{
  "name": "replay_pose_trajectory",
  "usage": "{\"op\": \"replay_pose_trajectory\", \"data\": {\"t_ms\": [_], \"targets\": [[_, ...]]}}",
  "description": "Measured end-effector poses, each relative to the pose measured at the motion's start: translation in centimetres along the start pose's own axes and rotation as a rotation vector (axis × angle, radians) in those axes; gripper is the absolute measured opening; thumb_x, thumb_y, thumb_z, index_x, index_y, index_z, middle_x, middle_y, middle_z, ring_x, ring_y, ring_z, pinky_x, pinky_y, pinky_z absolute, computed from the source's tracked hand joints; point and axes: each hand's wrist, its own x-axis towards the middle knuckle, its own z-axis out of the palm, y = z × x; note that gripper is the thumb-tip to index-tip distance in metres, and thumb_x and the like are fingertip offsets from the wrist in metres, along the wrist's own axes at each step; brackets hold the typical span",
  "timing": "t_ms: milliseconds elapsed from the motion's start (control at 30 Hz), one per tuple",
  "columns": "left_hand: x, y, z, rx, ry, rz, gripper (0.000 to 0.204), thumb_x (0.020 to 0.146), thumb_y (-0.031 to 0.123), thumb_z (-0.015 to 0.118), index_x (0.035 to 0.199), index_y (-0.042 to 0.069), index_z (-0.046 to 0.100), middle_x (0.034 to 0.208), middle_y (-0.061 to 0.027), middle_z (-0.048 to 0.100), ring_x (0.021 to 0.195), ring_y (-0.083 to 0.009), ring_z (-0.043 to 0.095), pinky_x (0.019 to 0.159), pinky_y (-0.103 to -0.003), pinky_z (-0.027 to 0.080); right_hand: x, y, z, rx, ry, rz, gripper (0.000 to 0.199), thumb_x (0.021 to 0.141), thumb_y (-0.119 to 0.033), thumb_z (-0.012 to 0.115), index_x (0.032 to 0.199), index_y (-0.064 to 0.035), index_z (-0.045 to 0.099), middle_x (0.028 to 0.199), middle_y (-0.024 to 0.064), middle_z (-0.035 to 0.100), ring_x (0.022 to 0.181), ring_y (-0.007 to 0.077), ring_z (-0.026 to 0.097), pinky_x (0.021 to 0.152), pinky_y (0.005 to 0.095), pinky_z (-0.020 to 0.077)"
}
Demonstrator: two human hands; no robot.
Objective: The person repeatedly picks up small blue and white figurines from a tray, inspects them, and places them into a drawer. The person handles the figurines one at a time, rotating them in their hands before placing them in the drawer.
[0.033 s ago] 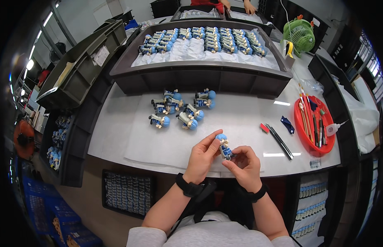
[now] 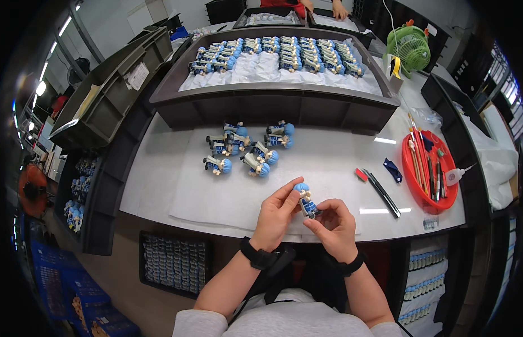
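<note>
Between both hands, above the front part of the white table, is a small blue-haired figurine [image 2: 306,202] in blue and white. My left hand [image 2: 276,216] pinches it by the head and upper body, thumb and index finger closed on it. My right hand [image 2: 335,227] grips its lower end between thumb and fingers. The figurine stands roughly upright, tilted slightly, with its sides partly covered by my fingers. Beyond my hands, a loose group of similar figurines [image 2: 256,163] lies on the white sheet [image 2: 216,194], some overlapping one another.
A large dark tray [image 2: 273,104] holds rows of figurines on white lining at the back. To the right are black pens [image 2: 382,194], a red basket [image 2: 451,196] of brushes and tools, and a green fan [image 2: 410,50]. Another person's hand [image 2: 340,10] shows at the far end.
</note>
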Motion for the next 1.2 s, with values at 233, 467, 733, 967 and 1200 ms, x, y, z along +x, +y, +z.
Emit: {"op": "replay_pose_trajectory", "data": {"t_ms": [233, 467, 733, 967, 1200], "targets": [[0.06, -0.54, -0.38, -0.016, -0.001, 0.037, 0.035, 0.095, 0.013, 0.047, 0.128, 0.003, 0.043, 0.105, -0.0029, 0.056, 0.09, -0.0084, 0.052, 0.081, -0.024, 0.043, -0.07, 0.49, -0.12, -0.063, 0.003, -0.015, 0.033, 0.072, -0.003, 0.076, 0.095, -0.0006, 0.054, 0.084, 0.0026, 0.056, 0.07, 0.0061, 0.052, 0.06, 0.0188, 0.0445], [0.11, -0.62, -0.57, -0.052, -0.027, 0.052, 0.032, 0.095, 0.014, 0.046, 0.125, 0.004, 0.043, 0.106, -0.0036, 0.056, 0.091, -0.0091, 0.053, 0.081, -0.025, 0.043, -0.02, 0.57, -0.01, -0.089, 0.051, -0.057, 0.035, 0.07, -0.005, 0.078, 0.096, -0.0006, 0.055, 0.082, 0.0022, 0.056, 0.067, 0.0059, 0.052, 0.056, 0.0183, 0.0436], [0.12, -0.67, -0.94, -0.076, -0.044, 0.046, 0.031, 0.096, 0.012, 0.045, 0.125, 0.002, 0.043, 0.108, -0.0059, 0.055, 0.095, -0.012, 0.054, 0.086, -0.029, 0.044, 0.19, 0.31, 0.09, -0.122, 0.012, -0.062, 0.043, 0.07, -0.002, 0.076, 0.108, 0.0008, 0.053, 0.099, 0.0074, 0.059, 0.082, 0.0105, 0.058, 0.062, 0.0199, 0.0479], [0.18, -0.81, -0.96, -0.077, -0.051, 0.054, 0.031, 0.096, 0.011, 0.043, 0.126, 0.001, 0.042, 0.111, -0.0092, 0.055, 0.097, -0.0146, 0.054, 0.088, -0.03, 0.044, 0.12, 0.53, -0.2, -0.14, -0.003, -0.073, 0.044, 0.071, 0.0, 0.074, 0.11, 0.0011, 0.053, 0.1, 0.0084, 0.059, 0.081, 0.0111, 0.059, 0.062, 0.0208, 0.0487], [0.22, -0.69, -0.9, -0.062, -0.052, 0.039, 0.033, 0.096, 0.011, 0.041, 0.128, 0.001, 0.041, 0.119, -0.0144, 0.053, 0.103, -0.0172, 0.054, 0.092, -0.032, 0.043, 0.12, 0.59, -0.13, -0.133, 0.008, -0.094, 0.043, 0.071, 0.002, 0.073, 0.109, 0.0013, 0.053, 0.099, 0.008, 0.058, 0.078, 0.0111, 0.058, 0.062, 0.021, 0.0487]]}}
